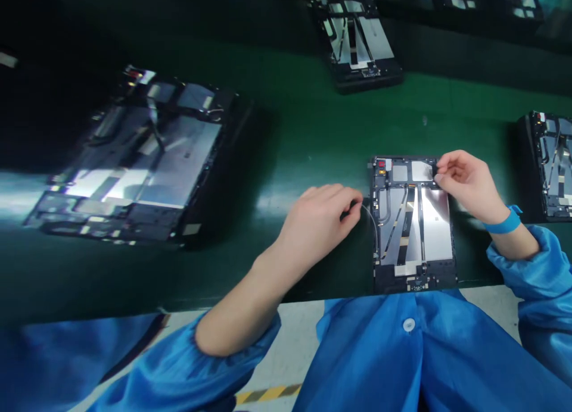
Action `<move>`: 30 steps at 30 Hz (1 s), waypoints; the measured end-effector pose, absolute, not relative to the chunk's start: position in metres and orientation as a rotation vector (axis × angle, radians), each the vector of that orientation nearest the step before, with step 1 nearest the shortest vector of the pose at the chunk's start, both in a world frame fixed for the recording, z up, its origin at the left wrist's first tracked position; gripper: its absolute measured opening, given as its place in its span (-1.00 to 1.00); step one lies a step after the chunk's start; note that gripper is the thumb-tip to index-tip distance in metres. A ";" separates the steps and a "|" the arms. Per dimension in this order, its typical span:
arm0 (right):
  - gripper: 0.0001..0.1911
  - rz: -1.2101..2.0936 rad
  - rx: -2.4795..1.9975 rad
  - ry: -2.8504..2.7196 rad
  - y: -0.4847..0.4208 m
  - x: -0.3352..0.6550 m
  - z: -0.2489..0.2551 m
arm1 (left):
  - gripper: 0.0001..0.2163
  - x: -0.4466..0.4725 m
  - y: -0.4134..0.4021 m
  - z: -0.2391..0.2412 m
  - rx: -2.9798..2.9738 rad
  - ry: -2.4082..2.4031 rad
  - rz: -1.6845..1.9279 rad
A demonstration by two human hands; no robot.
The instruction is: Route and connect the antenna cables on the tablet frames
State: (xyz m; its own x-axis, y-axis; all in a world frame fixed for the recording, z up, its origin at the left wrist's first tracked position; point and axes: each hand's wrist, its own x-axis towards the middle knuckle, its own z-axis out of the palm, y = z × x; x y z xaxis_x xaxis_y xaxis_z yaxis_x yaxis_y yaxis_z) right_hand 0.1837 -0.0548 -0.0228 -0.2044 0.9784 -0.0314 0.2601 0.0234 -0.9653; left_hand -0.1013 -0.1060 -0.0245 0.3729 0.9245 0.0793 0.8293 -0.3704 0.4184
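Observation:
An opened tablet [413, 221] lies back-up on the green belt [313, 138] in front of me, showing silver shielding, black flex strips and a dark frame. My left hand [319, 221] rests curled on the belt at the tablet's left edge, fingertips pinched on the end of a thin grey wire [373, 218] that arcs down the tablet's left side. My right hand [467, 183] is at the tablet's top right corner, fingers pinched together on a small dark part I cannot make out. A blue wrist strap [504, 221] circles my right wrist.
Other opened tablets lie on the belt: a large blurred one [134, 156] at the left, one [357, 40] at the back, one [552, 162] at the right edge. My blue coat [402, 352] hangs over the belt's near edge. Pale floor with a striped line shows below.

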 end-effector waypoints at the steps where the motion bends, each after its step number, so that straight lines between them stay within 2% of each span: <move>1: -0.77 1.257 -1.260 -1.704 -0.058 0.174 -0.017 | -0.76 -0.098 -0.109 -0.019 2.383 1.533 0.530; 6: -0.88 1.418 -0.912 -2.263 -0.070 0.130 -0.002 | -0.80 -0.087 -0.117 -0.002 2.416 1.407 0.769; 15: -0.85 1.490 -0.788 -2.321 -0.070 0.123 -0.005 | -0.88 -0.082 -0.133 -0.010 2.085 1.528 0.963; 16: -0.84 1.453 -0.762 -2.374 -0.069 0.124 -0.005 | -0.86 -0.080 -0.135 -0.010 2.023 1.550 0.984; 19: -0.83 1.344 -0.662 -2.545 -0.065 0.129 -0.005 | -0.54 -0.076 -0.146 -0.012 1.733 1.571 1.001; 21: -0.84 1.284 -0.593 -2.617 -0.062 0.132 -0.007 | -0.39 -0.073 -0.157 -0.017 1.503 1.491 0.888; 26: -0.82 1.147 -0.503 -2.651 -0.058 0.131 -0.012 | -0.38 -0.067 -0.174 -0.027 1.160 1.336 0.665; 30: -0.83 1.282 -0.428 -2.636 -0.054 0.130 -0.008 | -0.40 -0.068 -0.175 -0.030 1.086 1.298 0.687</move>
